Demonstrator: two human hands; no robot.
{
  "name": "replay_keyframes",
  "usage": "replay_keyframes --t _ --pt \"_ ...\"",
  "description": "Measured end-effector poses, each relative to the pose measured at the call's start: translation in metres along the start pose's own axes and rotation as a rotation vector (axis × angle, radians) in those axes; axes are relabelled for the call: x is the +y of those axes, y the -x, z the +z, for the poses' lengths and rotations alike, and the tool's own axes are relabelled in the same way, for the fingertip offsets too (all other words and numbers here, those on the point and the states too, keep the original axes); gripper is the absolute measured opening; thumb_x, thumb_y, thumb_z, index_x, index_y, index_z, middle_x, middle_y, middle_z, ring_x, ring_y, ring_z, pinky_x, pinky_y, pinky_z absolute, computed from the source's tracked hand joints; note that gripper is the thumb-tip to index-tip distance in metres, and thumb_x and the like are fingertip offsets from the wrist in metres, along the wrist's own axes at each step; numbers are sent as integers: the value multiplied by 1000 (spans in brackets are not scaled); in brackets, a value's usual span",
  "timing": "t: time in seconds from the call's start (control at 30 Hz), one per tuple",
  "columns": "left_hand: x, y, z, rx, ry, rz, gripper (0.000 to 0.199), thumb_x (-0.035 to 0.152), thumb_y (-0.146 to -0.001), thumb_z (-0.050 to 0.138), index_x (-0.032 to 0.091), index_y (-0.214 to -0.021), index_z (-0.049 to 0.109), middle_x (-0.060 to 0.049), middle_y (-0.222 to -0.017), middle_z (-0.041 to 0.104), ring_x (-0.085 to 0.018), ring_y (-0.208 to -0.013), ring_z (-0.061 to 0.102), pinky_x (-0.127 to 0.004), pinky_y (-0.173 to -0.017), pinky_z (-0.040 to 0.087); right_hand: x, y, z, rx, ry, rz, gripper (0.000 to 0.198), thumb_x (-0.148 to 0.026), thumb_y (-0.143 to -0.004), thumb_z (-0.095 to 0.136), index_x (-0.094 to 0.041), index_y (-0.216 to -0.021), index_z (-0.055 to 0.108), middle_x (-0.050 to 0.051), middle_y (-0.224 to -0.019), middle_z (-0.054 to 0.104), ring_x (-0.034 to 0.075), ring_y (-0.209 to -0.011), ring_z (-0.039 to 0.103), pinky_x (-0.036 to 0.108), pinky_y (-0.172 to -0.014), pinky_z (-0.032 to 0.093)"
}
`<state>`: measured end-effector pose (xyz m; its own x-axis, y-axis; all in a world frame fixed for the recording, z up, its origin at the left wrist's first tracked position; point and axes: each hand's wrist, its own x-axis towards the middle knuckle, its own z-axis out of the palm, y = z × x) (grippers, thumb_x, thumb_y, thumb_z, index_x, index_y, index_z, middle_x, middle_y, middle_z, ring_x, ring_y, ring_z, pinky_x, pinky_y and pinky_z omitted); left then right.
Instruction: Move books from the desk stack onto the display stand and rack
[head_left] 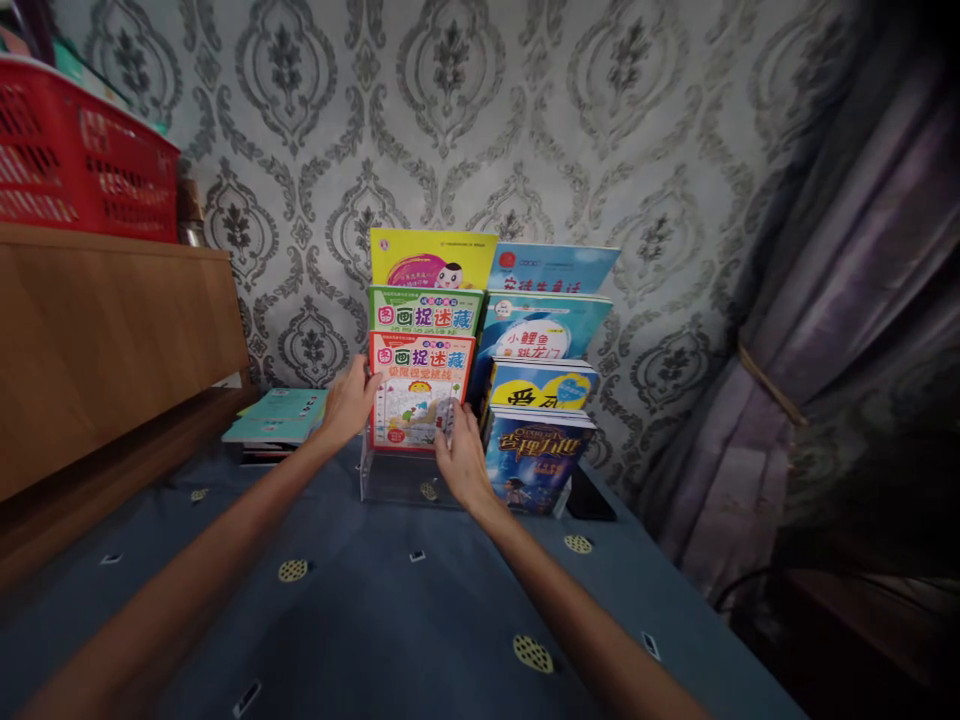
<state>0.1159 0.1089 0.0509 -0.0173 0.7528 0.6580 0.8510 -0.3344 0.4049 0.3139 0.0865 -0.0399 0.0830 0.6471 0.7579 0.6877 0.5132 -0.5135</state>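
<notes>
My left hand (352, 400) grips the left edge of a red-bordered picture book (412, 395), fingers behind it and thumb at the front. On the lower right of the same cover lies my right hand (463, 455), its fingers closed about the right edge. The book stands upright in a clear acrylic rack (397, 478), in front of a green picture book (427, 310) and a yellow book (435, 255). Right beside it, the rack's other column holds a dark blue book (536, 460), a yellow-and-blue book (544, 387), a teal book (547, 325) and a light blue book (555, 265).
A stack of teal books (277, 415) lies left of the rack. A dark flat object (591, 497) is right of it. A wooden cabinet (112, 340) bearing a red basket (97, 150) stands at left. Curtains (780, 330) hang at right. Patterned blue cloth (360, 630) covers the surface.
</notes>
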Motion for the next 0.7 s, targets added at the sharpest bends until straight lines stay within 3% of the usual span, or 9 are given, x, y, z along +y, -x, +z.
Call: replay_keyframes --t 0.23,0.7 --pt "3 -2 0 -22 -30 9 16 27 -102 40 19 -107 54 -14 -106 69 -29 -104 65 -37 -85 48 -3 -8 -9 22 3 7 58 -27 -86 45 -13 -142 49 19 -131 61 35 -123 56 57 -108 43" --pt "6 -10 3 -14 -73 34 16 20 -100 37 15 -106 52 -19 -108 66 -31 -106 65 -40 -88 48 -2 -7 -9 64 -37 39 54 -30 -87 44 -11 -136 54 22 -127 63 35 -118 59 55 -103 47"
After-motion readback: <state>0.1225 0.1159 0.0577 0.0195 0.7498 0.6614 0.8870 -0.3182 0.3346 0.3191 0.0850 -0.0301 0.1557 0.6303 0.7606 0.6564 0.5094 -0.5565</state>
